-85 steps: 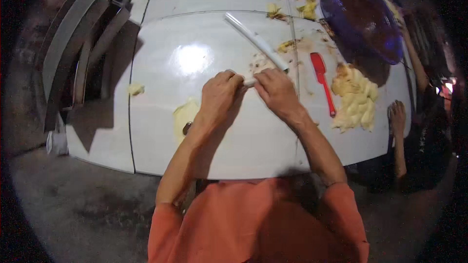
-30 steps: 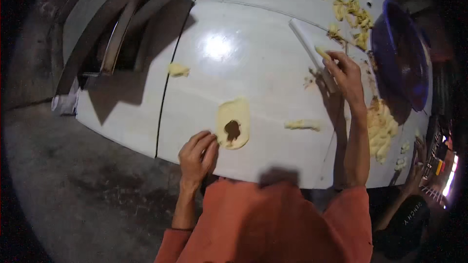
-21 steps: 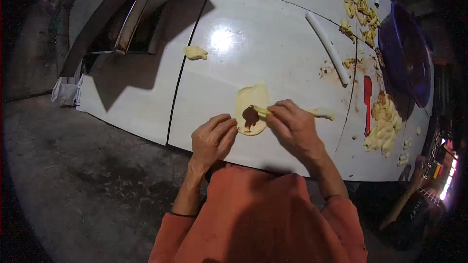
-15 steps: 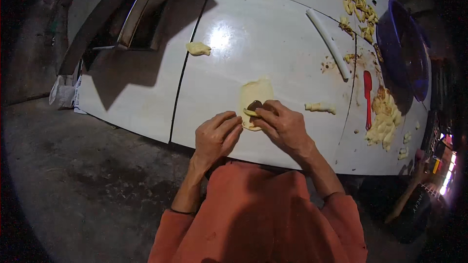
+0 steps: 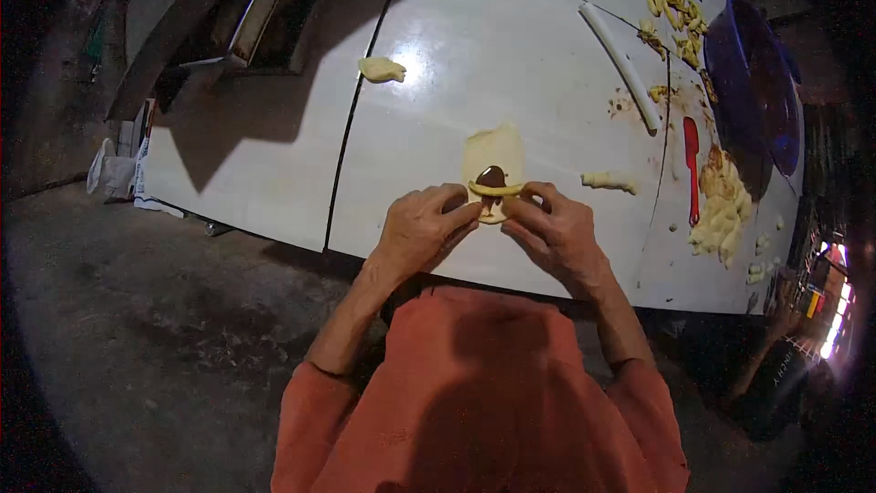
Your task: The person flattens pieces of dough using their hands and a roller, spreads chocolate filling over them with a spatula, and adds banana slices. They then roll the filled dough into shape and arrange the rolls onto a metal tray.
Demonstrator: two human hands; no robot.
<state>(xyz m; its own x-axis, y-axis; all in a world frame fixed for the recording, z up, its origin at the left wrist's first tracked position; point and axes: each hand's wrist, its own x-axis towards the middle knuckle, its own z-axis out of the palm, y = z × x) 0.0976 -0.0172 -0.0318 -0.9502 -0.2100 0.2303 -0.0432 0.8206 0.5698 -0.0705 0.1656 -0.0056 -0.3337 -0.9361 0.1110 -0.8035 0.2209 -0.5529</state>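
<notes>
A flat pale dough sheet (image 5: 494, 144) lies in front of me on the white table. On it is a glossy dark brown dollop of filling (image 5: 490, 175), and across its near side rests a yellow strip of what looks like banana (image 5: 495, 190). My left hand (image 5: 422, 226) is closed at the sheet's near left edge, fingertips by the strip's left end. At the near right edge my right hand (image 5: 558, 228) is closed too, thumb and fingers pinching the dough next to the strip's other end. The fingers partly cover the sheet's sides.
Right of my hands lies a rolled dough piece (image 5: 609, 182); a dough lump (image 5: 382, 69) sits farther left. A white rod (image 5: 620, 67), red spatula (image 5: 691, 169), pile of pale dough pieces (image 5: 721, 224), yellow strips (image 5: 675, 9) and blue basin (image 5: 753, 82) occupy the right.
My right hand has let go of the yellow strip, which now lies straight across the dough below the brown filling. Both hands have moved to the sheet's near edges.
</notes>
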